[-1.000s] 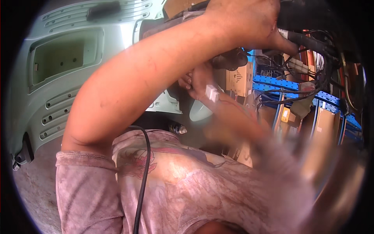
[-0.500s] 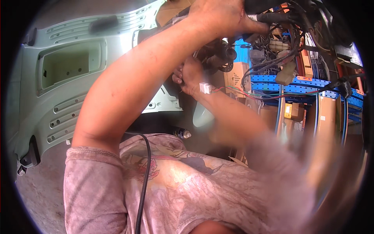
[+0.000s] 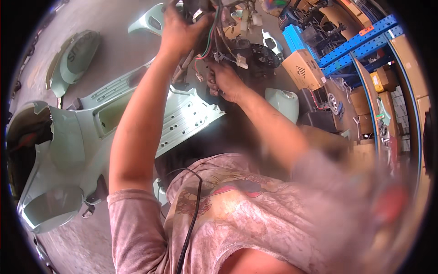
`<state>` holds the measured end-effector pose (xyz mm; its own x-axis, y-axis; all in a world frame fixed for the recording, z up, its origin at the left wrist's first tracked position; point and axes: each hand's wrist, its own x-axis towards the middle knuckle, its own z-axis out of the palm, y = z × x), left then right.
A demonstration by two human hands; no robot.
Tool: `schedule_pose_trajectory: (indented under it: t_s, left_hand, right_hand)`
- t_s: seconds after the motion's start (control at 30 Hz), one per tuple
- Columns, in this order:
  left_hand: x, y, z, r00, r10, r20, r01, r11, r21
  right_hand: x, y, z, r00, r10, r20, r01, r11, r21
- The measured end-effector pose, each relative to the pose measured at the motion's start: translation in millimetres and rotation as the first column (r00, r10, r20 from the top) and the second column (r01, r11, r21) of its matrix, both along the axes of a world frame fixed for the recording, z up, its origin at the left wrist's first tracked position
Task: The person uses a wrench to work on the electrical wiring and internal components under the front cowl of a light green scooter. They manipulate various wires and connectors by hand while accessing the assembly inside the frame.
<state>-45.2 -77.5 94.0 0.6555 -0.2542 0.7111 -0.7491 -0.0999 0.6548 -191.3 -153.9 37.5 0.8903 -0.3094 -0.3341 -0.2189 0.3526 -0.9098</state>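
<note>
At the top, my left hand (image 3: 182, 34) is closed around a dark part (image 3: 199, 10) with a shiny edge, which I cannot make out more closely. Beside it hangs a wiring harness (image 3: 219, 29) with red, green and dark wires and pale plastic connectors (image 3: 242, 61). Lower and to the right, my right hand (image 3: 224, 80) is held close under the wires, its fingers curled in. What its fingers hold, if anything, is hidden. Behind both hands stands a dark mechanical assembly.
A pale green scooter body panel (image 3: 73, 160) lies at the left, with a loose green cover (image 3: 80, 57) beyond it. Blue shelving (image 3: 358, 45) and a cardboard box (image 3: 303, 68) stand at the right. A black cable (image 3: 194, 214) runs down over my shirt.
The view has swung, showing more of the floor and panels. My left forearm is more upright, no longer crossing over my right hand, and the wires now hang between my hands.
</note>
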Motion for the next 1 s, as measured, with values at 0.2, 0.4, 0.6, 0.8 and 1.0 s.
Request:
schedule_pose_trajectory:
  t_s: [0.2,0.4,0.6,0.8,1.0]
  left_hand:
    - [-116,25,-50,0.831,-0.276,-0.483,0.246,0.961,-0.126]
    - [-136,28,-84,0.752,-0.317,-0.578,0.511,0.834,0.207]
    - [-137,14,-90,0.523,-0.38,-0.763,0.634,0.771,0.051]
    - [-134,8,-93,0.01,-0.505,-0.863,0.519,0.74,-0.427]
    - [-109,-1,-98,0.965,-0.23,-0.127,0.258,0.745,0.615]
  right_hand:
    - [-49,-6,-35,0.964,-0.196,0.178,0.217,0.97,-0.112]
    - [-80,21,-48,0.92,-0.163,0.356,0.223,0.966,-0.133]
    - [-102,19,-65,0.885,-0.227,0.407,0.175,0.971,0.162]
    - [-118,5,-68,0.912,-0.164,0.376,-0.058,0.855,0.515]
    - [-98,-18,-58,0.935,-0.19,0.299,0.278,0.917,-0.287]
